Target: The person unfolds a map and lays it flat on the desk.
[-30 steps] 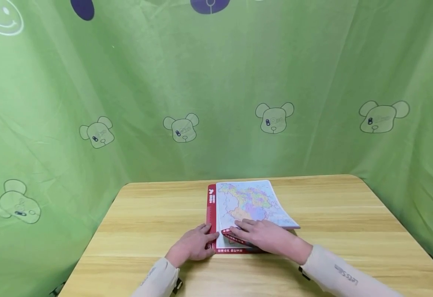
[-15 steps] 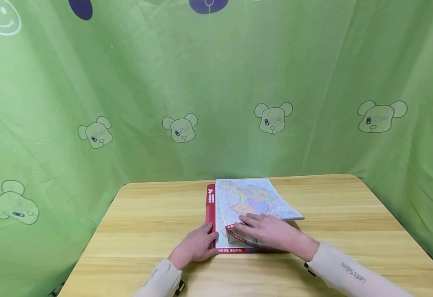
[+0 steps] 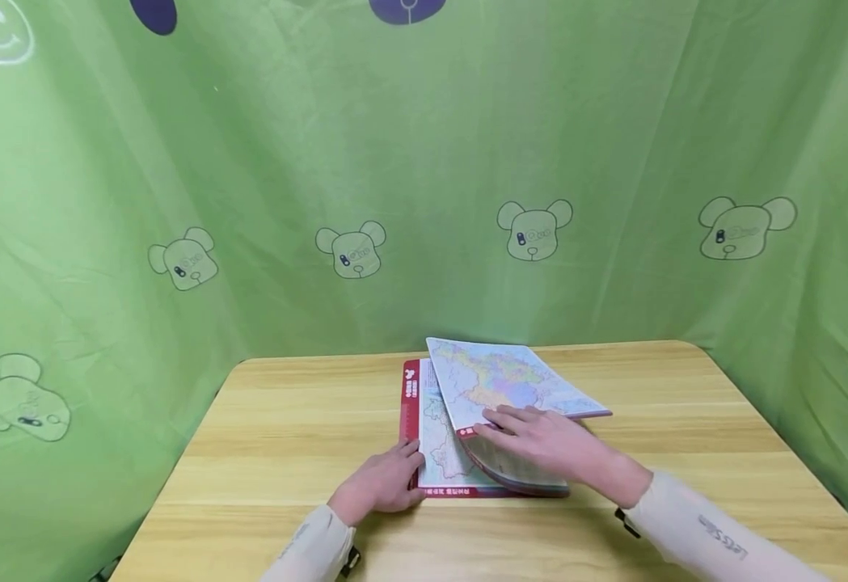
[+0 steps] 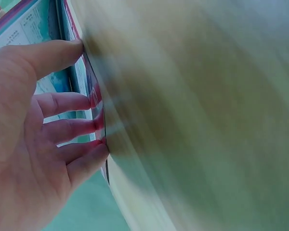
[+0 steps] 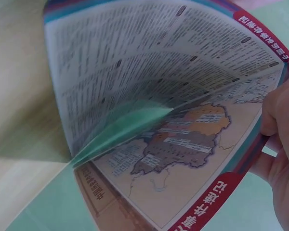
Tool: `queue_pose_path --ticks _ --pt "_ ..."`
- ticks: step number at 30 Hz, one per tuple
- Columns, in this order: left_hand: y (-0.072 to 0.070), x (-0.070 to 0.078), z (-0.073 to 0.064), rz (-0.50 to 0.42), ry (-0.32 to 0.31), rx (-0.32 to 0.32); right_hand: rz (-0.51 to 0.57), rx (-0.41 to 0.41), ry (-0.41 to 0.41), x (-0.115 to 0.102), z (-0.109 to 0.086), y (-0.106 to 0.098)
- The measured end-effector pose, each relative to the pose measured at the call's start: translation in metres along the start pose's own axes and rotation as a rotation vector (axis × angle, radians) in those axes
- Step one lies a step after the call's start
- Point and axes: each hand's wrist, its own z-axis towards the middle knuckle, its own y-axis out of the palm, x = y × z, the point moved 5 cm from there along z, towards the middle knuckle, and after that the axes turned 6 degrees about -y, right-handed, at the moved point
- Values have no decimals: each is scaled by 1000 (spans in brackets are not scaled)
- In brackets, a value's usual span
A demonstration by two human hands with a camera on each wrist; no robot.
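Note:
Map sheets with red-bordered edges lie on the wooden table. My right hand [image 3: 543, 443] pinches the near left corner of the upper map sheets [image 3: 492, 376], which are raised and curl to the right. In the right wrist view, the lifted sheets [image 5: 135, 53] show dense printed text, and a coloured map [image 5: 188, 139] shows on another sheet under them; thumb and fingers meet at the edge. Fingers nearly straight, my left hand [image 3: 381, 478] rests on the red left border of the bottom map sheet [image 3: 410, 396]. Its fingertips touch that edge in the left wrist view.
The wooden table [image 3: 285, 436] extends to both sides of the sheets. Behind it and around the sides hangs a green curtain [image 3: 438, 162] with bear-head prints. The far edges of the upper sheets reach the table's back edge.
My right hand has moved right and slightly away, lifting and turning the upper sheets so more of the map beneath shows. The left hand stays at the red border.

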Motion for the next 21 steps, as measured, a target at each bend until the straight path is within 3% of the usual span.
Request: queue_pose_path --ticks 4,21 --pt "-2 -3 -2 -5 -5 0 6 75 -5 4 -3 -6" --pt "-3 -12 -12 -31 -29 19 50 173 19 9 -17 -18"
